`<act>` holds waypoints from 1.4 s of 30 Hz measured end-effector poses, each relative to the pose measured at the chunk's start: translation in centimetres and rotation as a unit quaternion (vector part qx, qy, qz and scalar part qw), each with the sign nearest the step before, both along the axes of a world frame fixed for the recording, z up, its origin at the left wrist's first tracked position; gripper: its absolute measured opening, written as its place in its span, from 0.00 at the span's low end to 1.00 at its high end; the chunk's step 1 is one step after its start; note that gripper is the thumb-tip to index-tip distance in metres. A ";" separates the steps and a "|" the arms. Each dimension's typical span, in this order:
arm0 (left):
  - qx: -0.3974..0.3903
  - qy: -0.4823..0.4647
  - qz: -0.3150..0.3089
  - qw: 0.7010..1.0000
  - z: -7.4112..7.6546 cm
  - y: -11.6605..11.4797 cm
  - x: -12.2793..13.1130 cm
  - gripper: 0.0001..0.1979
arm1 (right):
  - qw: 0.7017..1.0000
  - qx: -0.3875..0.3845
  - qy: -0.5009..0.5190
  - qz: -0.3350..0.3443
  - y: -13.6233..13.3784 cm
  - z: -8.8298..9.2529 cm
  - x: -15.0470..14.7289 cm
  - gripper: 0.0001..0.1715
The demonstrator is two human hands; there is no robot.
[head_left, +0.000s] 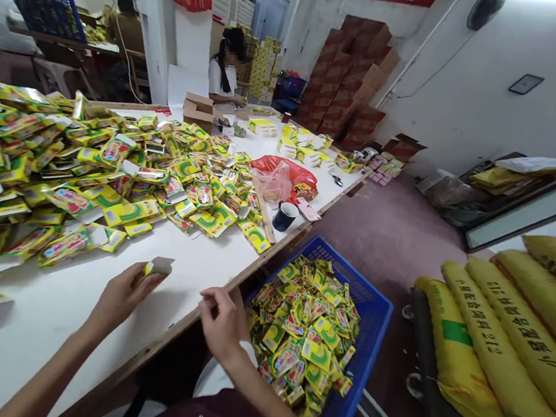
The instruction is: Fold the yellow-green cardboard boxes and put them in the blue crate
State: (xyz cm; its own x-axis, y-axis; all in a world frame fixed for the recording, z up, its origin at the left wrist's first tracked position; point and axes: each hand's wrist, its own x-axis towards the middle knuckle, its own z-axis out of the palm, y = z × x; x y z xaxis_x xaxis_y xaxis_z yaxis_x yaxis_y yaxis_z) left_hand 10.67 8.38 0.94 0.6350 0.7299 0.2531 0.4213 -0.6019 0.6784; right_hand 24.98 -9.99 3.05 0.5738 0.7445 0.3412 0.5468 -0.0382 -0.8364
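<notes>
White table takes up my left side, with a pile of yellow cartons spread across its far part. Blue crate sits right of the table edge, heaped with small yellow packs. Right hand: at table edge, fingers curled in; I can't tell if it grips anything. Left hand: pinching one small box, flap sticking out, above bare tabletop, nearer me than the pile.
</notes>
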 end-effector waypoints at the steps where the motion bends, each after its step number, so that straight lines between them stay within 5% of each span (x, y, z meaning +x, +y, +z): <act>1: -0.044 -0.040 0.011 0.998 0.1 -1.3 -0.4 0.16 | 0.999 0.006 0.026 0.026 0.9 -0.1 -1.0 0.13; 5: -0.222 -0.236 0.072 0.943 -0.5 -6.1 -1.8 0.23 | 0.980 0.023 0.138 0.138 3.5 -0.3 -3.4 0.20; 8: -0.256 -0.294 0.118 0.913 -1.7 -7.8 -3.1 0.26 | 0.978 0.003 0.129 0.166 4.7 -0.9 -4.2 0.18; 14: -0.201 -0.188 0.135 0.952 -2.5 -7.6 -4.7 0.14 | 0.966 -0.023 0.065 0.249 7.0 -2.0 -4.0 0.14; 19: -0.177 -0.311 0.166 0.919 -1.9 -7.8 -3.8 0.14 | 0.964 0.001 0.069 0.258 8.5 -1.6 -3.9 0.12; 25: -0.186 -0.270 0.138 0.935 -0.9 -8.5 -4.6 0.10 | 0.948 0.014 0.073 0.309 7.9 -1.1 -4.5 0.07; 34: -0.248 -0.294 0.169 0.907 -0.3 -7.8 -4.7 0.11 | 0.963 -0.022 0.045 0.266 9.3 -0.5 -5.1 0.05; 42: -0.184 -0.237 0.178 0.937 -0.6 -8.5 -4.9 0.12 | 0.960 -0.040 0.070 0.269 9.3 -0.7 -5.0 0.05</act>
State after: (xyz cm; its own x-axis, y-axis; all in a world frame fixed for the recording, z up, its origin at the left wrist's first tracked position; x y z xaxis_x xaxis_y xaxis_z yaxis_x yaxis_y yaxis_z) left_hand 5.78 -0.12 0.31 0.2138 0.9676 0.1347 0.1494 -0.1687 0.9743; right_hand 19.93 -0.71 2.38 0.1355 0.9666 0.2175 0.3875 0.1503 -0.9095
